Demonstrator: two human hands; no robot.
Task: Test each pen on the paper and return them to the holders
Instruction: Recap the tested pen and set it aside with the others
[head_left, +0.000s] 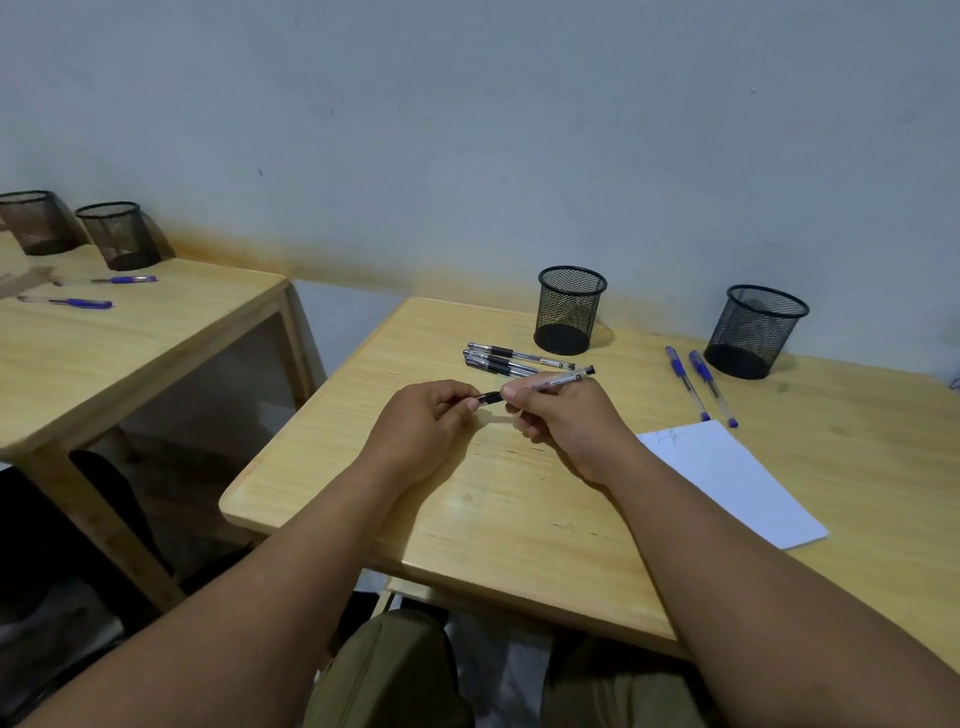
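Black pen (553, 381): light, stiff, slick plastic; right hand (563, 421) pinches barrel, left hand (426, 415) pinches cap (489, 398); best gripped at the rubber sleeve.

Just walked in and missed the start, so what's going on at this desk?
A person is holding a black pen in the right hand while the left hand pinches its cap end. More black pens lie beside one mesh holder, two blue pens beside the other holder. Both holders look empty. The paper bears a scribble.
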